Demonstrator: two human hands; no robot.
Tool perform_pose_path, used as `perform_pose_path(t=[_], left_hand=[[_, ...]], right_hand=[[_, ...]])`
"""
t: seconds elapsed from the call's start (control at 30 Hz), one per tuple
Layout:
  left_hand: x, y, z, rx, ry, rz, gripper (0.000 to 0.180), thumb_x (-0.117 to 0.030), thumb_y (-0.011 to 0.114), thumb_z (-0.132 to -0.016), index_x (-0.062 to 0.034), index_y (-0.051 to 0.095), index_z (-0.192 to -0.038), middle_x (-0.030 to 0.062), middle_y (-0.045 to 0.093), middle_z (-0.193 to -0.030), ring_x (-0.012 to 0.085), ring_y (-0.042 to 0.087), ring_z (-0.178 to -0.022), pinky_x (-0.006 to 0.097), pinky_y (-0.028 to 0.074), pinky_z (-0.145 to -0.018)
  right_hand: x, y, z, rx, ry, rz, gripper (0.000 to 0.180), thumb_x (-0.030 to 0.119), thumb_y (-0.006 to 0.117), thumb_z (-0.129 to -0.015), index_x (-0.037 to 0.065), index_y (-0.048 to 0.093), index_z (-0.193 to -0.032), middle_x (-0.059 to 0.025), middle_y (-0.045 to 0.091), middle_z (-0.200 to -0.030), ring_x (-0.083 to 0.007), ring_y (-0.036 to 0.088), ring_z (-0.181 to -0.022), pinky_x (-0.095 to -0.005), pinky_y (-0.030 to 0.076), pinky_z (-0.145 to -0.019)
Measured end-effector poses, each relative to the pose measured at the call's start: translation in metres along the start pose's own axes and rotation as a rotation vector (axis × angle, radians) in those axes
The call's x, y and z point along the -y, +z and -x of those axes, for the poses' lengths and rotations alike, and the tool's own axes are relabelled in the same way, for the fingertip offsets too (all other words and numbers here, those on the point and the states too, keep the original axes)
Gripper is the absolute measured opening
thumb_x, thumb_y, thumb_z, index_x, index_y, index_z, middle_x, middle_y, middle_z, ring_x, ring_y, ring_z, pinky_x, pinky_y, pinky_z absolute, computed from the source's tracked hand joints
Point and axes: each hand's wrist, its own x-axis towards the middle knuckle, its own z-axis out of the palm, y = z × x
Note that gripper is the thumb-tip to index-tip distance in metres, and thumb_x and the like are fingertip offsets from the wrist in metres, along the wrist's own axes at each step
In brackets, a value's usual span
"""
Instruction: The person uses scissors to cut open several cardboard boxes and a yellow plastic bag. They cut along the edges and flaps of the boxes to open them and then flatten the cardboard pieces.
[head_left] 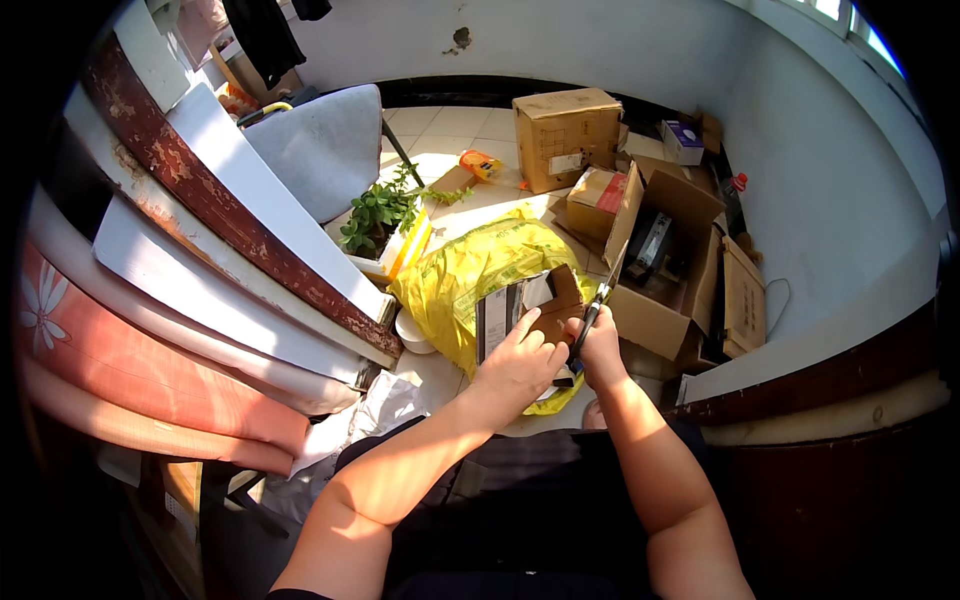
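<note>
My left hand [518,362] rests on a small brown cardboard box [553,306] that sits half inside a yellow plastic bag [470,275] on the floor. My right hand [602,345] grips a pair of scissors [598,305] with dark handles. Their blades point up and away over the right edge of the box. Both forearms come in from the lower edge.
Several cardboard boxes lie beyond: an open one [665,255] at right, a closed one [566,135] farther back. A potted green plant [378,215] stands left of the bag. Boards and rolled mats [190,290] lean at left. A white wall [840,180] curves along the right.
</note>
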Motion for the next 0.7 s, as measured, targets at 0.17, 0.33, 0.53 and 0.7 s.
perform_pose_path(t=[0.17, 0.33, 0.53, 0.7], left_hand=[[-0.006, 0.005, 0.006, 0.009, 0.081, -0.065, 0.044, -0.017, 0.054, -0.079, -0.0013, 0.052, -0.120, 0.0007, 0.052, -0.078, 0.0169, 0.056, -0.087, 0.040, 0.034, -0.108], [0.015, 0.004, 0.004, 0.182, -0.122, 0.373, 0.023, -0.020, 0.054, -0.087, -0.0042, 0.058, -0.104, 0.0046, 0.058, -0.088, 0.0198, 0.057, -0.097, 0.041, 0.033, -0.108], [0.038, 0.027, -0.009, -0.205, -0.380, 0.170, 0.015, -0.006, 0.053, -0.079, -0.0051, 0.060, -0.093, 0.0114, 0.049, -0.097, 0.0294, 0.050, -0.095, 0.044, 0.033, -0.096], [0.053, 0.032, -0.007, -0.062, -0.552, -0.264, 0.033, -0.011, 0.058, -0.077, -0.0070, 0.056, -0.109, 0.0092, 0.046, -0.117, 0.0254, 0.039, -0.117, 0.047, 0.025, -0.102]], right_hand=[[0.005, -0.011, -0.015, -0.125, -0.064, -0.050, 0.029, 0.007, 0.065, -0.069, 0.001, 0.046, -0.090, -0.0032, 0.052, -0.069, -0.0116, 0.049, -0.059, -0.0257, 0.042, -0.053], [0.020, -0.010, -0.001, -0.152, -0.233, 0.380, 0.039, 0.011, 0.064, -0.068, -0.001, 0.049, -0.102, -0.0155, 0.059, -0.068, -0.0294, 0.060, -0.063, -0.0378, 0.048, -0.062], [0.033, 0.017, 0.031, -0.045, -0.288, 0.735, 0.047, 0.010, 0.066, -0.067, 0.008, 0.051, -0.112, -0.0218, 0.065, -0.079, -0.0406, 0.063, -0.078, -0.0448, 0.049, -0.068], [0.037, 0.020, 0.039, -0.010, -0.323, 0.795, 0.044, 0.010, 0.065, -0.071, 0.012, 0.051, -0.113, -0.0206, 0.064, -0.077, -0.0420, 0.061, -0.077, -0.0466, 0.048, -0.067]])
